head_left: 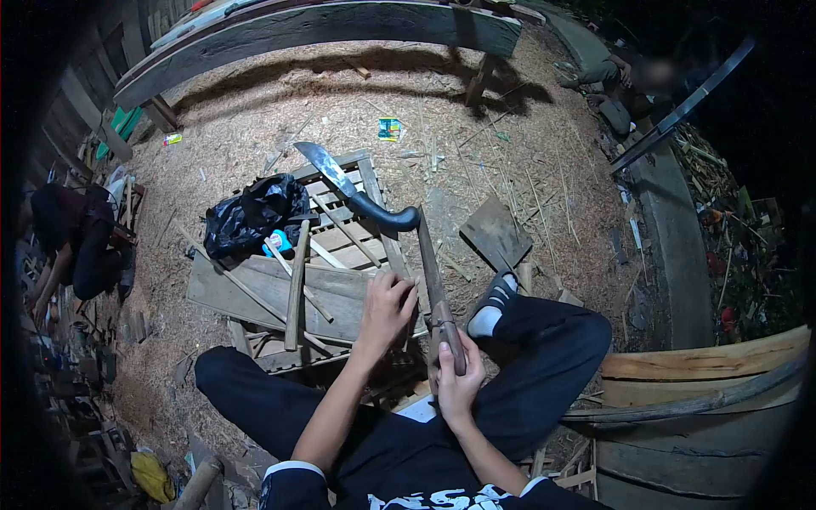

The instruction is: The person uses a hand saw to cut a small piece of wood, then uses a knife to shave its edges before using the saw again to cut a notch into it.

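Note:
My right hand point(460, 374) is wrapped round the rounded near end of a long, narrow, dark wooden piece point(432, 280), which has a thin binding partway along. The piece points away from me, its far end close to a machete handle. My left hand point(388, 310) is closed, fingers curled, over a slatted wooden crate; whether it pinches something small I cannot make out. On the crate lies a machete point(361, 195) with a wide blade and black handle. Beside it are a black plastic bag point(255, 212), a wide wooden board point(229, 293) and several thin sticks.
A wooden bench point(323, 42) stands at the back. Right of the crate lies a square board point(497, 231), near my shoe point(499, 293). Curved planks point(697, 425) are stacked at lower right. One person point(81, 229) crouches at left; another person point(608, 81) is at upper right.

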The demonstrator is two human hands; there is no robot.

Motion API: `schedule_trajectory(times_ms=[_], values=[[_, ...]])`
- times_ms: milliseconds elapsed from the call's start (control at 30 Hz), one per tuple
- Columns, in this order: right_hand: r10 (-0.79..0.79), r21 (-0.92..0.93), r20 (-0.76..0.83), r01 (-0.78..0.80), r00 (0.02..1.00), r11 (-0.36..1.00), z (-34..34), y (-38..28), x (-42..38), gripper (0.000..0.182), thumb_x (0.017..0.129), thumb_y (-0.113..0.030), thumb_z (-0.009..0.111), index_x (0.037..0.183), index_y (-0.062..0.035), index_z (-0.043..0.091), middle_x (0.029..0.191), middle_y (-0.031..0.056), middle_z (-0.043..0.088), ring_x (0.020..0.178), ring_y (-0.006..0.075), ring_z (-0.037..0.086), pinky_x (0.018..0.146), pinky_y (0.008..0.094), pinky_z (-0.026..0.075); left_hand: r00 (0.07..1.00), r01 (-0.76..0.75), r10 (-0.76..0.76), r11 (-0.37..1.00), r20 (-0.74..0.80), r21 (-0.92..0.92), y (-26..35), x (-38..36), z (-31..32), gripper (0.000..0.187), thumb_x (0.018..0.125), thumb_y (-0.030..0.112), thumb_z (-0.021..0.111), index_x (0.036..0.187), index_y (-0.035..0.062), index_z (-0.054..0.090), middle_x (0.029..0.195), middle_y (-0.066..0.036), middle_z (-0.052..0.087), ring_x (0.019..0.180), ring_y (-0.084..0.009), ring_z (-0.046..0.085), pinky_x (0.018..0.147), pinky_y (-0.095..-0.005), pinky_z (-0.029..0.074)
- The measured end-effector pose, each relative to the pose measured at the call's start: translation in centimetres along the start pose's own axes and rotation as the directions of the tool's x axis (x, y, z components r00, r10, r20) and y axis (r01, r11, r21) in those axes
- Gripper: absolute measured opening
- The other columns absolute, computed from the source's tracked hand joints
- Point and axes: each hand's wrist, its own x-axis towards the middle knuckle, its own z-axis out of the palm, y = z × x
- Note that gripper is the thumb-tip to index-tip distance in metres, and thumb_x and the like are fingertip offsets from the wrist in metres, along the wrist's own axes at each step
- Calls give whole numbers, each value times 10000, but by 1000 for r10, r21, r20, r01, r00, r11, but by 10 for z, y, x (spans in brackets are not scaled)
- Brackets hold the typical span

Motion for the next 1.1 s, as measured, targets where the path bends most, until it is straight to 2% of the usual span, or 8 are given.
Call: schedule_trajectory(times_ms=[67, 167, 300, 500, 600, 733, 967, 1100], values=[[29, 16, 7, -29, 1000, 999, 4, -14, 2, 419, 1008, -177, 680, 1298, 106, 578, 1112, 113, 688, 949, 123, 665, 791, 252, 545, 1000, -1, 1, 1000, -20, -18, 2, 1, -2, 167, 844, 123, 776, 983, 33, 754, 905, -137, 623, 903, -324, 603, 814, -434, 476], [-34, 2, 5, 34, 999, 999, 5, -10, 7, 406, 1008, -174, 681, 1292, 100, 582, 1075, 91, 683, 877, 98, 649, 732, 245, 537, 999, 7, -8, 1000, -49, -27, 1, -1, 4, 167, 835, 113, 780, 976, 28, 751, 903, -138, 623, 889, -329, 605, 804, -439, 482], [7, 74, 19, -8, 1000, 997, 12, -6, 13, 403, 1007, -173, 684, 1299, 87, 584, 1049, 81, 678, 859, 90, 639, 716, 242, 530, 997, -20, 18, 999, -81, -27, -2, 1, 6, 170, 824, 103, 784, 970, 24, 746, 900, -143, 621, 879, -337, 606, 800, -444, 486], [-15, 93, 41, 11, 999, 996, 14, -9, 16, 396, 1012, -196, 682, 1295, 66, 588, 916, 46, 663, 685, 51, 591, 552, 208, 465, 997, -6, 3, 999, -73, -41, -3, 3, 7, 164, 808, 98, 792, 932, 10, 732, 893, -152, 616, 880, -347, 604, 792, -448, 490], [40, 108, 30, -43, 999, 993, 11, -14, 13, 408, 1008, -196, 685, 1315, 51, 577, 888, 42, 657, 571, 47, 548, 465, 217, 420, 996, 8, -13, 998, -85, -56, -2, 2, 6, 149, 804, 91, 793, 910, 8, 728, 884, -150, 611, 879, -346, 602, 786, -447, 489], [16, 65, 2, -17, 1000, 998, 3, -6, 7, 411, 1007, -190, 685, 1323, 47, 572, 900, 46, 659, 552, 50, 540, 459, 218, 415, 994, 6, -13, 998, -107, -65, 0, 0, 6, 128, 789, 79, 795, 862, 14, 714, 863, -145, 598, 869, -342, 597, 773, -442, 483], [71, 130, 1, -71, 997, 989, 7, -11, -7, 382, 1008, -177, 680, 1308, 39, 582, 917, 36, 654, 564, 40, 530, 458, 212, 402, 995, -17, 10, 997, -98, -72, -3, 2, 7, 142, 784, 90, 788, 790, 15, 667, 844, -137, 599, 844, -338, 590, 766, -439, 470], [58, 120, -2, -58, 998, 991, 10, -13, -12, 383, 1009, -175, 679, 1313, 34, 578, 899, 29, 644, 566, 38, 527, 456, 208, 395, 997, -26, 19, 996, -75, -89, -5, 2, 5, 139, 791, 95, 774, 803, 16, 661, 843, -139, 601, 840, -339, 588, 772, -440, 459]])
